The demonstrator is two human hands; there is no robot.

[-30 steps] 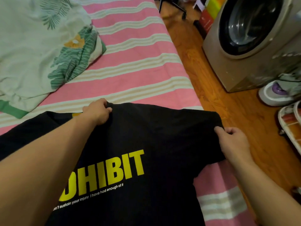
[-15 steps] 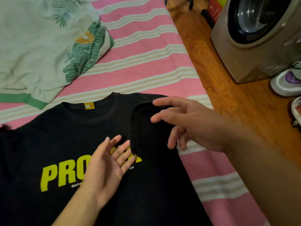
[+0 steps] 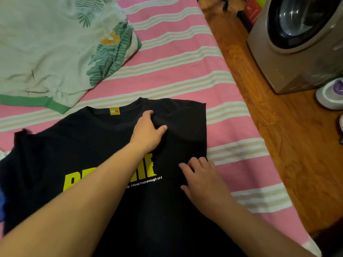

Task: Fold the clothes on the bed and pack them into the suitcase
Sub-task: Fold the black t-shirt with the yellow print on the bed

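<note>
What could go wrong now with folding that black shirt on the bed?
The black shirt looks puckered under the left hand, so a crease could get pressed into the fold. The right hand lies flat on the folded-in side; if it lifts, that flap may spring open. The shirt's right edge lies fairly near the edge of the bed, so a hard tug might drag it towards the wooden floor.

Black tee (image 3: 104, 145): prob. "have had enough"
</note>
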